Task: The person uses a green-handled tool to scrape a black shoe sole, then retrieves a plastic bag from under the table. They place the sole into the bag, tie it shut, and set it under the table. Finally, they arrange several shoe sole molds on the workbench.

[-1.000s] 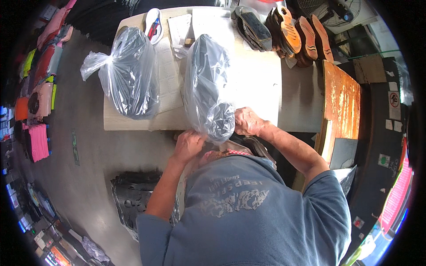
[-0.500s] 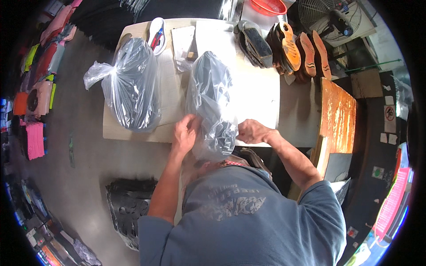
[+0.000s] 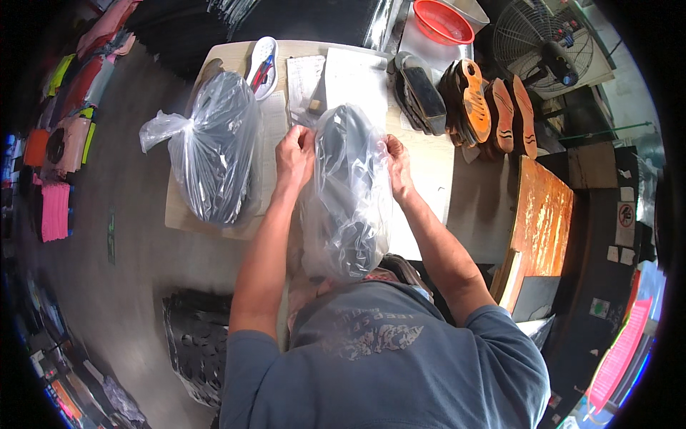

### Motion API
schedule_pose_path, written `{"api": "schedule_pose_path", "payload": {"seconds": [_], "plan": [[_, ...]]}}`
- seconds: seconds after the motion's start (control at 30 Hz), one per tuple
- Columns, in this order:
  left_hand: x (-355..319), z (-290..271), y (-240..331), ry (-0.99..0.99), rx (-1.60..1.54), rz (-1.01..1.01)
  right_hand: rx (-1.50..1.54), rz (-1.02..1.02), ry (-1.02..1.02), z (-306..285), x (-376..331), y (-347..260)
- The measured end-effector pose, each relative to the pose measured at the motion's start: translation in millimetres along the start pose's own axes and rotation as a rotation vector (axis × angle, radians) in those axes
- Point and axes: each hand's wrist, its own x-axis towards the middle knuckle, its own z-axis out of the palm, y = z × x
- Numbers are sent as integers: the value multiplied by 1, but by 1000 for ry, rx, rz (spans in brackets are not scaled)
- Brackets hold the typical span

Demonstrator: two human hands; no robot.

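Note:
A clear plastic bag (image 3: 346, 193) with dark contents, long and rounded like a stack of insoles, stands in front of me at the table's near edge. My left hand (image 3: 294, 159) pinches the bag's left side near its far end. On the opposite side, my right hand (image 3: 397, 163) grips the plastic with its fingers closed. To the left lies a second clear bag (image 3: 221, 154), knotted at its left and filled with dark pieces.
The pale table (image 3: 182, 207) holds papers (image 3: 354, 79), a white insole-shaped tray (image 3: 263, 68) with pens, a phone (image 3: 423, 91) on dark insoles, and orange insoles (image 3: 473, 100). Behind stand a red basin (image 3: 443, 21) and a fan (image 3: 547, 50). A worn wooden board (image 3: 543, 214) stands at right.
Both hands have moved away from me along the bag's sides, from its near part to its far part. The right hand now holds the plastic closer in.

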Motion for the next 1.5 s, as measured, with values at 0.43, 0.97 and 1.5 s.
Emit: {"api": "schedule_pose_path", "payload": {"seconds": [0.43, 0.97, 1.5], "plan": [[37, 1, -8, -276, -14, 56, -29, 159, -10, 7, 30, 32], [42, -16, 33, -464, 74, -164, 96, 257, -92, 5, 31, 38], [22, 27, -46, 74, -71, -16, -179, 300, 53, -16, 19, 81]]}}
